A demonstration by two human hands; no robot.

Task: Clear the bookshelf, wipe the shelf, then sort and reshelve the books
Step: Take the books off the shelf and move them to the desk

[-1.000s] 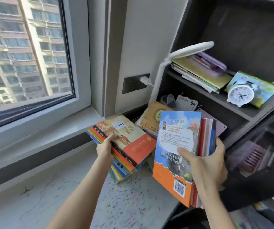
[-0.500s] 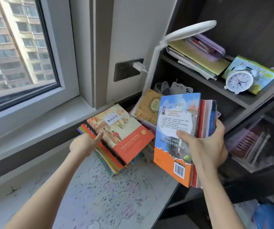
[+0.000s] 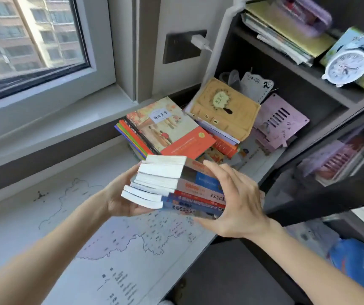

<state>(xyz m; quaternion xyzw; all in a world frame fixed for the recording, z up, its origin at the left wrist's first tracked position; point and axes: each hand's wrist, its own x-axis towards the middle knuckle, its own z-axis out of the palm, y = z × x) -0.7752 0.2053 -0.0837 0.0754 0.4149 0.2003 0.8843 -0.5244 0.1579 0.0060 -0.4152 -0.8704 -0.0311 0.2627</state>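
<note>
Hands: left hand (image 3: 119, 202) and right hand (image 3: 237, 201) clasp opposite ends of my flat book stack (image 3: 172, 186), long axis across frame; desk pile (image 3: 170, 130) directly above.

Bare left forearm (image 3: 55, 245), bare right forearm (image 3: 308, 258)

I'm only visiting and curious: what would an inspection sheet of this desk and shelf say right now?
Surface: desk covered by a printed map.
Job's things: stack of books held flat above the desk; orange-covered pile and tan-covered pile lie on the desk by the bookshelf.
Clutter: pink slotted board beside the tan-covered pile; alarm clock and papers on the upper shelf.
Hands: left hand holds the stack's page-edge side; right hand grips its spine side.
Cables: white plug in the wall socket.
Surroundings: window facing apartment blocks.
</note>
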